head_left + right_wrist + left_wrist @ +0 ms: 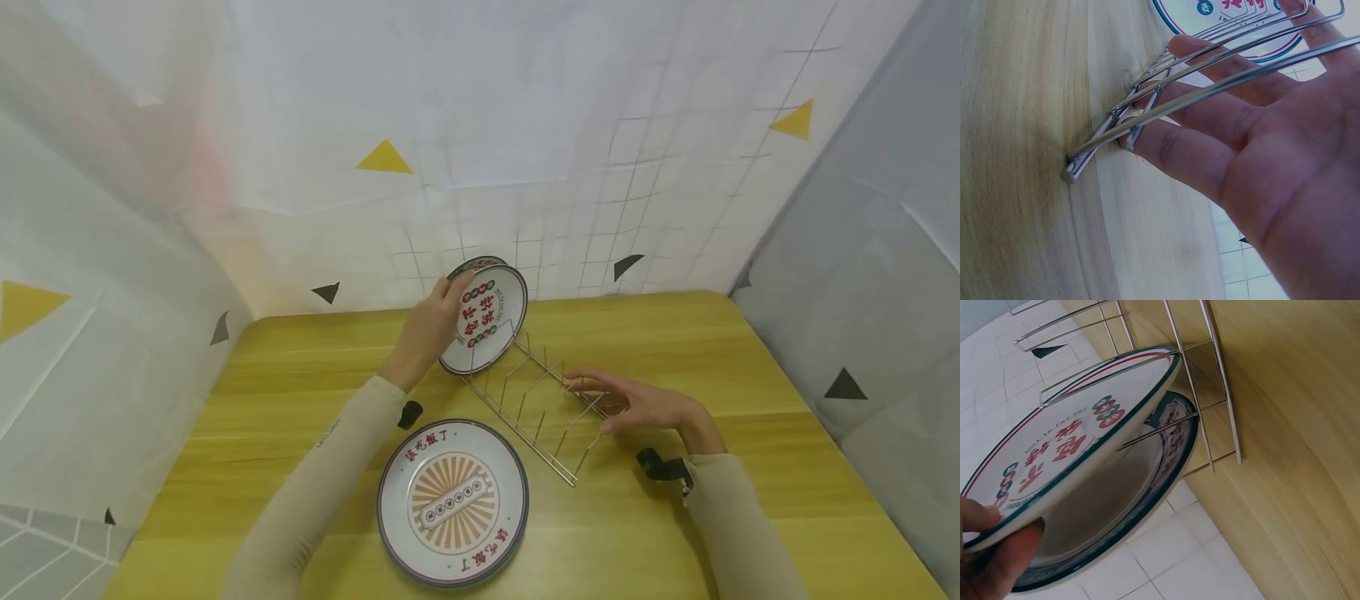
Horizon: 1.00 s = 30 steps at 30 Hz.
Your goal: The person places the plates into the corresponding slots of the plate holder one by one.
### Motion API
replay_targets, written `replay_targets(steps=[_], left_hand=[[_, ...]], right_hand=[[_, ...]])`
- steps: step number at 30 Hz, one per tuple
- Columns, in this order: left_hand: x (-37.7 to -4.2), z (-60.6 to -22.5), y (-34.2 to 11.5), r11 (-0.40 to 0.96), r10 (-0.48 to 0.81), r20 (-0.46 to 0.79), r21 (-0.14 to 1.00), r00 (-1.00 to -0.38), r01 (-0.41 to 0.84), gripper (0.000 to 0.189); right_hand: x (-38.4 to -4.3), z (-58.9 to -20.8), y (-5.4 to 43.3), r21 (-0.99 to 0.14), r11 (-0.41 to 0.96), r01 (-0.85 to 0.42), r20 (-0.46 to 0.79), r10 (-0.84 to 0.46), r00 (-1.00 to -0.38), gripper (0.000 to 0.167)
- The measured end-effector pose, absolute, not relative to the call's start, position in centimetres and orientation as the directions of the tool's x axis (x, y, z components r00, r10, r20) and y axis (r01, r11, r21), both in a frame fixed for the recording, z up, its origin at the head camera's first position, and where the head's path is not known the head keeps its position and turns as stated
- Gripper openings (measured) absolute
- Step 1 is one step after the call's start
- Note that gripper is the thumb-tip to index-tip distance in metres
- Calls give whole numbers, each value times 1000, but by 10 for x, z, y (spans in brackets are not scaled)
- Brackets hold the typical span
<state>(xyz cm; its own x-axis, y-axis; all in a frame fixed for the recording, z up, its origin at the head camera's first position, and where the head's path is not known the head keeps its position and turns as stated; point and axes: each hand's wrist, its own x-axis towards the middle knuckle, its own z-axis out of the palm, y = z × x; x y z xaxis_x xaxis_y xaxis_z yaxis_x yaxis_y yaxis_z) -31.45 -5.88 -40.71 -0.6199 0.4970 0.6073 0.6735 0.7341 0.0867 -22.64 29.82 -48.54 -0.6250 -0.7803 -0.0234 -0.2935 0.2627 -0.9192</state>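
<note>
My left hand (pixel 430 325) pinches the rim of a white plate (pixel 495 304) with a dark edge and red characters. The plate stands upright and tilted at the far end of a wire rack (pixel 546 383), its lower edge among the wires. Behind it leans a second plate (pixel 1175 428), mostly covered in the head view. At the rack's right side is my right hand (pixel 647 404), its fingers (pixel 1197 159) extended against the wires and holding no plate. Nearer the front lies a round plate (pixel 453 442) with an orange ray pattern, seemingly stacked on another.
All of it stands on a wood-grain table (pixel 300 375). A white sheeted wall (pixel 495 108) with grid lines rises close behind the rack, and further sheets enclose both sides. Dark camera mounts (pixel 660 465) are strapped at the wrists.
</note>
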Motion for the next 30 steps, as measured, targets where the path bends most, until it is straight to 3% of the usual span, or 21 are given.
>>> replay_targets(steps=[7, 15, 25, 30], left_hand=[[-310, -403, -57, 774, 465, 580, 100, -669, 625, 53], [-303, -393, -56, 837, 492, 561, -91, -666, 540, 50], [-293, -390, -71, 822, 489, 481, 25, -728, 569, 71], [-284, -393, -82, 811, 454, 504, 108, -735, 575, 77]], right_hand=[[-226, -485, 298, -922, 252, -295, -14, -782, -623, 83], [-226, -485, 298, -919, 257, -300, -11, -776, -630, 82], [-229, -484, 298, -921, 256, -294, -16, -779, -626, 83], [-230, -488, 298, -918, 256, -303, -19, -791, -612, 83]])
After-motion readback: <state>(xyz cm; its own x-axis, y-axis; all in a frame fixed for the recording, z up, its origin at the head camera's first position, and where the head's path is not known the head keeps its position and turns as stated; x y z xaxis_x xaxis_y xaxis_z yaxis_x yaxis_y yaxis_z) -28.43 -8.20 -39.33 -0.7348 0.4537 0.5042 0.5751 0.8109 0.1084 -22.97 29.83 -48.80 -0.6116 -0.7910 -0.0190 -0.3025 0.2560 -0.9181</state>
